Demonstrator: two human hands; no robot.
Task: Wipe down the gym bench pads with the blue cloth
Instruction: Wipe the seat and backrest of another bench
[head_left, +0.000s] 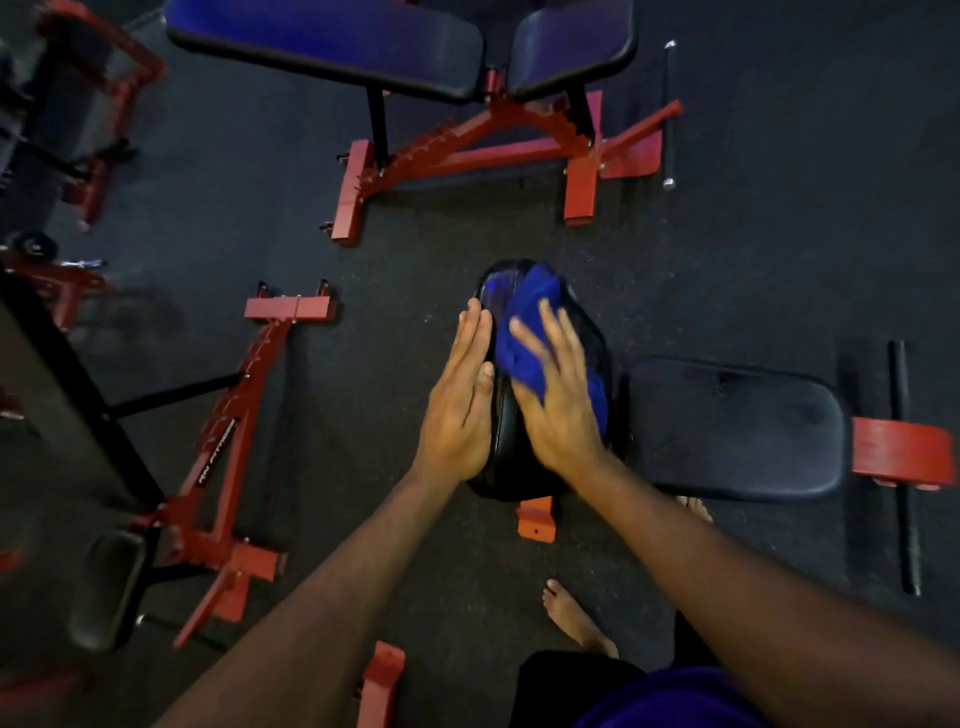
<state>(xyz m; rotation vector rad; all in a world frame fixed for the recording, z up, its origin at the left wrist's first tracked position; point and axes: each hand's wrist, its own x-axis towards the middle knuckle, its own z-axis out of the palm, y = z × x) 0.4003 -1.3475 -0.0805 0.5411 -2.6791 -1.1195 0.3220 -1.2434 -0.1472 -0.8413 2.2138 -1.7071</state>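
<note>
At the far left of the frame, a red bench frame (223, 452) is lying on the dark floor (363, 270), apart from the work. Left of centre, the left hand (460, 400) is pressing flat, fingers straight and together, against the left flank of the raised back pad (501, 436), steadying it and gripping nothing. Just right of it, the right hand (558, 395) is spreading its fingers over the blue cloth (519, 343) and pressing it onto the pad's upper face. The pad's long axis is running from lower centre up toward mid-frame, so the uncovered surface is lying above and below the cloth; the right hand is the nearer one. At right, the black seat pad (737, 426) is waiting, seemingly not yet being wiped.
</note>
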